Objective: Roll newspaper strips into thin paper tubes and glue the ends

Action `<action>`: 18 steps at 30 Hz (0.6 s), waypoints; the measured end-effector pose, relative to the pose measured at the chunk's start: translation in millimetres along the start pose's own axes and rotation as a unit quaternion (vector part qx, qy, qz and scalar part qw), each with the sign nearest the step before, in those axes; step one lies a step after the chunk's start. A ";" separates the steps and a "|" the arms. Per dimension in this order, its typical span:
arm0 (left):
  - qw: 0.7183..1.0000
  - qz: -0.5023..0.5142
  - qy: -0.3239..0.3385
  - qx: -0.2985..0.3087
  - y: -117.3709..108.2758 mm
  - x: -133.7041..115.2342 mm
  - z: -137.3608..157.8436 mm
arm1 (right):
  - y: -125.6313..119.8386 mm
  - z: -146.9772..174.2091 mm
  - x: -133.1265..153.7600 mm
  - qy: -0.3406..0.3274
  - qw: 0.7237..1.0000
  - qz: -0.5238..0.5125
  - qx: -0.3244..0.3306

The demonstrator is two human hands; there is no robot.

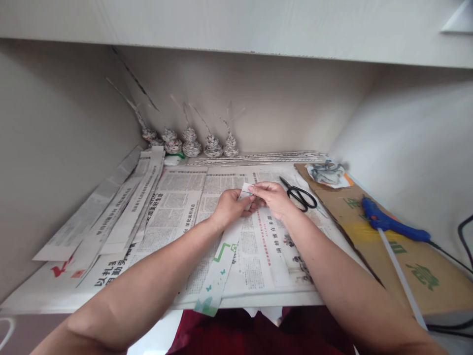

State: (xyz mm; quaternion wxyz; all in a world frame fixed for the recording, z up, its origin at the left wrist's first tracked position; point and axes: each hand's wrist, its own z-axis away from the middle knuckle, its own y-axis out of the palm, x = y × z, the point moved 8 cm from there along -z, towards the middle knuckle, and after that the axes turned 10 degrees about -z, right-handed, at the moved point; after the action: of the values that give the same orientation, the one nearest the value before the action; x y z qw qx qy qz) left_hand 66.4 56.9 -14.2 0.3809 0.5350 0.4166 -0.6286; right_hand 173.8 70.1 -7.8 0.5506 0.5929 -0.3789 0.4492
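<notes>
My left hand [232, 204] and my right hand [272, 197] meet over the newspaper-covered table. Between them they pinch the upper end of a long newspaper strip [218, 273], whose white tip shows above the fingers. The strip slants down toward me, and its lower end, printed with green marks and butterflies, reaches the table's front edge. Both hands are closed, thumbs and fingers pressed on the paper. Just right of my right hand lie black-handled scissors [300, 195], apart from it.
Newspaper strips [125, 212] overlap at the left. Several woven paper gourd shapes [213, 146] line the back wall, near thin paper rods [258, 159]. On the right, cardboard [384, 261] carries a blue glue gun [391, 224] with a white glue stick and a grey crumpled bundle [327, 173]. A shelf [236, 27] overhangs.
</notes>
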 end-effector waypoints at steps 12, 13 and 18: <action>0.999 -0.033 0.033 0.003 0.8 -5.2 3.8 | 8.0 5.2 1.2 0.017 0.999 -0.027 -0.011; 0.999 -0.029 0.036 0.007 1.7 -5.2 3.9 | 8.7 5.5 1.5 0.014 0.999 -0.026 -0.011; 0.999 0.012 0.033 0.029 6.7 -2.3 2.8 | 8.3 6.2 3.9 -0.012 1.000 -0.010 -0.023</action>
State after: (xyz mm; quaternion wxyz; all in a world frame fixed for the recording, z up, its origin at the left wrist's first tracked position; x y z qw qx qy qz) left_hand 71.9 51.9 -12.5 0.3586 0.5717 0.4041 -0.6175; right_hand 167.9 63.2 -1.4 0.5645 0.5890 -0.3895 0.4274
